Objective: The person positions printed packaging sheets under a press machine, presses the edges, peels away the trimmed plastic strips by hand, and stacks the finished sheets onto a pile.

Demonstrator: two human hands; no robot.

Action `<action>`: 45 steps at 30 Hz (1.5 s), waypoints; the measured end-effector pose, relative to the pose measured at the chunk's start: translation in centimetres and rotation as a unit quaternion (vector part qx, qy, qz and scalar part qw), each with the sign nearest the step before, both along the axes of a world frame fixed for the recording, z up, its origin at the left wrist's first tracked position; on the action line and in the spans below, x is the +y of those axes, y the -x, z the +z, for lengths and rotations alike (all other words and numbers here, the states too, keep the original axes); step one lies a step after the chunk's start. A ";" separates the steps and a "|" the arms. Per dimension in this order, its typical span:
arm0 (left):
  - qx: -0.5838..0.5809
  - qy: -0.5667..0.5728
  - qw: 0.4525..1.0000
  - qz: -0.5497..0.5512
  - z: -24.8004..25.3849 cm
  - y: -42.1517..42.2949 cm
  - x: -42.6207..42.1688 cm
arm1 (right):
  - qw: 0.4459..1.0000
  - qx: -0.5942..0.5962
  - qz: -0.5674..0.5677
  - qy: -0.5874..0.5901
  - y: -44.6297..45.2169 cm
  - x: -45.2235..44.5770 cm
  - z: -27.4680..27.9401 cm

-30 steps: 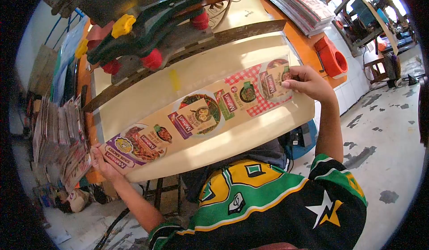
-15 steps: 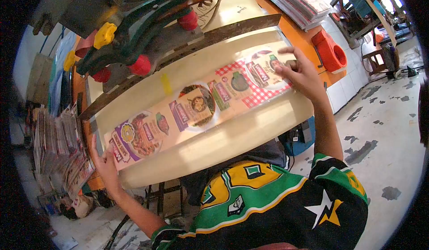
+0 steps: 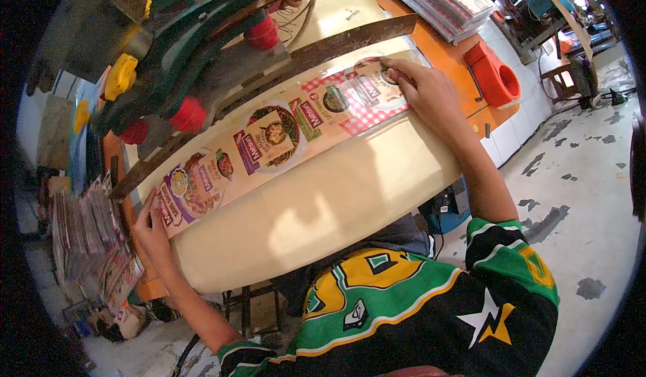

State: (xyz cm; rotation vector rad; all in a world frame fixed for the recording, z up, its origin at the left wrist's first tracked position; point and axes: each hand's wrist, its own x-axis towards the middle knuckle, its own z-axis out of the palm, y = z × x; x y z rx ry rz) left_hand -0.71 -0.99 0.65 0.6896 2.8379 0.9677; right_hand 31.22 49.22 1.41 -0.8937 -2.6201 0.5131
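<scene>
A long printed plastic strip [image 3: 272, 138] with food pictures and a red-checked end lies across a cream-coloured work surface [image 3: 323, 209]. Its far long edge runs close beside a long brown metal bar [image 3: 336, 40]. My left hand [image 3: 155, 232] is closed at the strip's left end, fingertips on its corner. At the checked right end, my right hand [image 3: 425, 87] pinches the strip between thumb and fingers, covering part of that end.
Behind the bar stands a dark green machine frame [image 3: 222, 60] with red knobs [image 3: 186, 113] and yellow knobs [image 3: 122, 77]. A red tape dispenser [image 3: 494, 77] sits at the right. Printed sheets are stacked at the back right [image 3: 437, 3] and left [image 3: 91, 232].
Both hands have shifted the strip away from my body, up towards the metal bar. A yellow mark on the surface is now covered. My left fingers have drawn in from their stretched position.
</scene>
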 end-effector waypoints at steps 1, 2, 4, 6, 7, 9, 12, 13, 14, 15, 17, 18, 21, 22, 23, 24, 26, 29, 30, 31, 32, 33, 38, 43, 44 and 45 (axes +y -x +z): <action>-0.002 0.001 1.000 -0.001 -0.2 0.0 -0.1 | 1.000 -0.002 -0.001 0.001 0.0 0.2 0.0; -0.018 -0.025 1.000 -0.001 -0.2 0.0 -0.2 | 1.000 -0.008 0.001 -0.006 -0.1 0.3 -0.1; -0.037 -0.049 0.998 -0.002 -0.2 -0.1 -0.2 | 1.000 -0.017 0.002 -0.011 -0.4 0.4 -0.1; -0.047 -0.025 0.998 0.018 0.1 0.0 -0.3 | 0.975 0.108 -0.006 0.195 -0.8 0.2 0.1; -0.051 -0.023 0.998 0.017 0.2 0.1 -0.2 | 0.975 0.104 -0.009 0.196 -1.0 0.7 0.4; -0.010 -0.034 0.999 -0.021 0.3 -0.1 0.2 | 0.931 0.096 -0.017 0.351 -1.7 2.0 0.6; 0.009 -0.036 0.999 -0.036 0.7 -0.8 0.6 | 0.865 0.196 0.095 0.452 -1.9 2.9 -0.2; 0.010 -0.037 0.999 -0.038 0.6 -0.8 0.3 | 0.844 0.235 0.108 0.470 -1.4 2.1 0.0; 0.013 -0.033 0.999 -0.035 0.3 -0.7 -0.1 | 0.844 0.237 0.107 0.468 -1.6 2.5 -0.2; 0.015 -0.028 0.999 -0.031 0.5 -0.7 0.0 | 0.856 0.212 0.104 0.460 -1.6 3.1 -0.3; 0.004 -0.039 0.999 -0.035 1.0 -1.4 0.4 | 0.867 0.178 0.086 0.458 -1.7 3.7 -0.1; -0.009 -0.049 0.998 -0.038 1.3 -1.8 0.5 | 0.867 0.179 0.087 0.458 -1.6 3.5 -0.1; -0.009 -0.062 0.997 -0.044 0.6 -1.1 -0.1 | 0.781 0.270 0.090 0.555 -1.4 2.5 0.3; -0.009 -0.063 0.997 -0.047 0.6 -1.0 -0.1 | 0.765 0.244 0.119 0.584 -1.6 2.2 1.3; -0.017 -0.055 0.997 -0.044 0.6 -1.0 -0.1 | 0.747 0.218 0.148 0.610 -1.7 1.9 2.0; -0.025 -0.046 0.998 -0.042 0.7 -1.0 -0.1 | 0.747 0.220 0.146 0.609 -1.6 1.7 2.2; -0.024 -0.054 0.997 -0.044 0.6 -1.1 -0.2 | 0.703 0.237 0.145 0.654 -1.6 1.2 2.4; -0.010 -0.037 0.998 -0.054 1.0 -1.1 0.0 | 0.727 0.225 0.135 0.634 -1.7 1.3 2.0; 0.005 -0.012 0.998 -0.061 1.2 -1.0 0.1 | 0.747 0.210 0.129 0.617 -1.7 1.4 1.9; 0.005 -0.013 0.998 -0.063 1.0 -0.9 0.0 | 0.759 0.207 0.129 0.603 -1.8 1.4 2.0; -0.004 -0.027 0.998 -0.062 0.7 -0.6 -0.2 | 0.760 0.208 0.127 0.602 -1.9 1.4 1.8; -0.013 -0.040 0.997 -0.061 0.6 -0.5 -0.2 | 0.751 0.210 0.133 0.611 -1.8 1.5 1.4; -0.029 -0.058 0.996 -0.059 0.5 -0.5 -0.2 | 0.769 0.192 0.113 0.599 -1.8 1.3 1.6; -0.019 -0.070 0.995 -0.069 -0.1 0.4 -0.9 | 0.768 0.189 0.119 0.599 -1.5 1.6 1.3; -0.035 -0.071 0.995 -0.062 -0.2 0.6 -1.1 | 0.769 0.189 0.122 0.599 -1.4 1.8 1.2; -0.051 -0.072 0.995 -0.055 0.0 0.6 -1.1 | 0.774 0.178 0.123 0.595 -1.4 2.0 1.1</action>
